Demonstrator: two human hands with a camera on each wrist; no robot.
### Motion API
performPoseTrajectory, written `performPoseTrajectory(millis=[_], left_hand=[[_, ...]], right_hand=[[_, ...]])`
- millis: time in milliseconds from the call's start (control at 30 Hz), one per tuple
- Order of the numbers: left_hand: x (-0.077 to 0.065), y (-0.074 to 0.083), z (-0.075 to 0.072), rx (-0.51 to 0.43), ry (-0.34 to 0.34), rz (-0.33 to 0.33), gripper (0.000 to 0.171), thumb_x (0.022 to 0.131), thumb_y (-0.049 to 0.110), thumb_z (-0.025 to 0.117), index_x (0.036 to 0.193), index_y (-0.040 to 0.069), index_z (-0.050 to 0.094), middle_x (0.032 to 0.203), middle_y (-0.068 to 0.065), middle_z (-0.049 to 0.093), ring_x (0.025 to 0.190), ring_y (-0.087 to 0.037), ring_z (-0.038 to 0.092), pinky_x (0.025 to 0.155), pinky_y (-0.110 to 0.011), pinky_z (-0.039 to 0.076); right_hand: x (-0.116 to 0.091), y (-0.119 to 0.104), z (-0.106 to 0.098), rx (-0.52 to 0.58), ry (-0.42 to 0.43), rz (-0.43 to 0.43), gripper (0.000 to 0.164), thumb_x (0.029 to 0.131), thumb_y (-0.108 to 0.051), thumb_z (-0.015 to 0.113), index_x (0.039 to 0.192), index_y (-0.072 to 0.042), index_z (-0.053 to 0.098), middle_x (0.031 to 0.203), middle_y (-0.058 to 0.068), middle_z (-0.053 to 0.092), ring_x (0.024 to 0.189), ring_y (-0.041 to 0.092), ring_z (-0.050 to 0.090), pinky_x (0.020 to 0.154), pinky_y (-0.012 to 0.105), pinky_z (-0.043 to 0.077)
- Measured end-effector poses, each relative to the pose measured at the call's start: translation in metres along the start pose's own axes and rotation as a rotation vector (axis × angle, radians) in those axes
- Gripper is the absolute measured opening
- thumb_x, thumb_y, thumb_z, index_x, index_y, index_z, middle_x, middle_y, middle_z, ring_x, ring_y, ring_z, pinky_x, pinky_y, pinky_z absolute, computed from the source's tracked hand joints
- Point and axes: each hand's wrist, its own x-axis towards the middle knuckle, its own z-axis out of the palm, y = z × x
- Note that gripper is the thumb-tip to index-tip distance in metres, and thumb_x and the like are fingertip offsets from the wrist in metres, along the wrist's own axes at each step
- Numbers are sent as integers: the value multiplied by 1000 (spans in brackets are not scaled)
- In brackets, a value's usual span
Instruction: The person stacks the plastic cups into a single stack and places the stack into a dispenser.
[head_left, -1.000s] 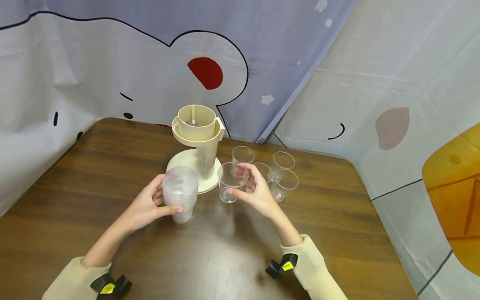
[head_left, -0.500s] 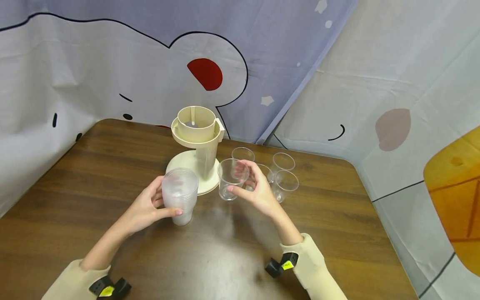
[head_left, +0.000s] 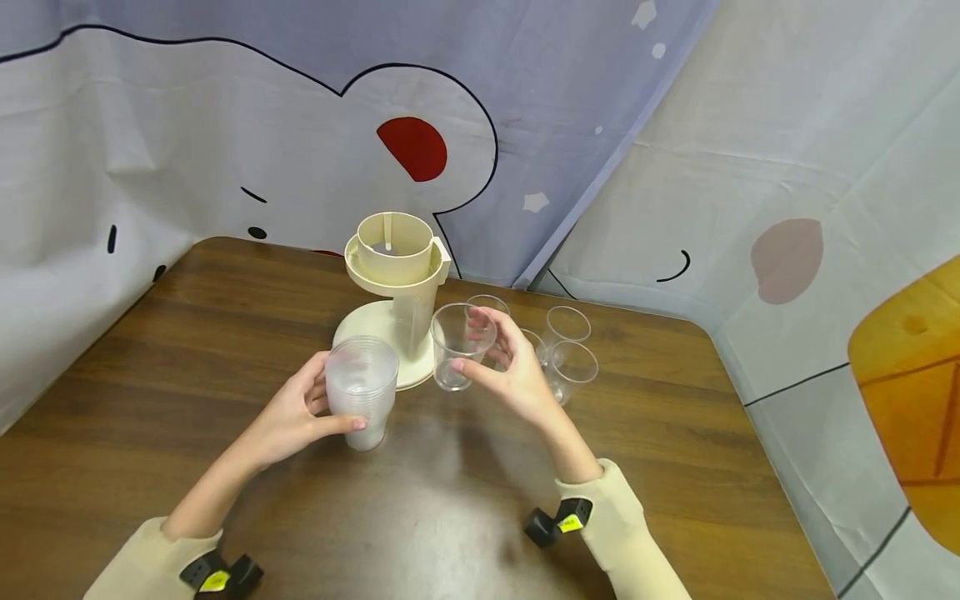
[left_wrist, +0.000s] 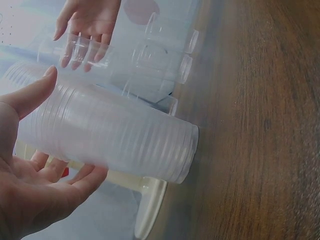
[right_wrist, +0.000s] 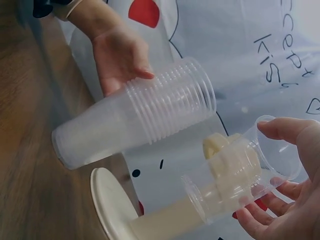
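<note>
A stack of nested clear plastic cups [head_left: 362,387] stands upright in front of the cream stand, and my left hand [head_left: 303,412] grips it from the left with thumb and fingers around it. In the left wrist view the stack [left_wrist: 115,125] has its base by the wooden table. To its right, my right hand [head_left: 510,367] holds a single clear plastic cup [head_left: 452,354] between thumb and fingers. The right wrist view shows this cup [right_wrist: 225,175] apart from the stack, in front of the cream stand [right_wrist: 165,220].
The cream stand [head_left: 412,321], with a round base and a ring-shaped top holder, is at the back of the table [head_left: 675,450]. Several clear cups [head_left: 572,362] stand upright behind and to the right of my right hand. A patterned cloth [head_left: 300,150] hangs behind the table.
My right hand has raised the single cup slightly and shifted it a little toward the stand. My left hand and the stack have stayed nearly in place.
</note>
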Motion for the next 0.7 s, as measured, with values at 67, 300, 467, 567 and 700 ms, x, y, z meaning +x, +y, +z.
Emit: performPoseTrajectory(millis=[67, 300, 467, 567, 700], left_hand=[[0, 0, 0, 1, 0, 2, 71, 75, 4, 80, 132, 0, 38, 124, -17, 52, 103, 2, 59, 86, -16, 51], [0, -1, 0, -2, -2, 6, 70, 76, 4, 80, 132, 0, 38, 124, -18, 52, 103, 2, 59, 87, -16, 51], [0, -1, 0, -3, 0, 1, 71, 75, 4, 80, 132, 0, 38, 124, -17, 52, 103, 3, 59, 87, -16, 51], [0, -1, 0, -6, 2, 5, 70, 75, 3, 80, 132, -1, 39, 124, -16, 52, 103, 2, 59, 86, -17, 51], [0, -1, 0, -11, 2, 16, 70, 75, 3, 80, 132, 0, 39, 123, -14, 52, 103, 2, 59, 86, -17, 52]], right_hand=[[1, -2, 1, -4, -1, -2, 65, 79, 2, 72, 137, -2, 43, 133, 17, 53, 123, 34, 52, 104, 45, 44], [4, -8, 5, 30, -7, -4, 65, 79, 3, 71, 138, -1, 42, 136, 18, 51, 123, 39, 52, 105, 46, 44], [7, -12, 9, 31, -5, -11, 65, 79, 2, 71, 138, -1, 42, 133, 18, 51, 121, 34, 54, 103, 41, 46], [8, -14, 11, 30, -7, -16, 65, 79, 2, 70, 138, -1, 43, 131, 19, 52, 119, 32, 56, 102, 41, 46], [10, -18, 13, 39, -9, -29, 64, 80, 3, 70, 138, 0, 43, 131, 19, 51, 119, 36, 55, 100, 42, 46]])
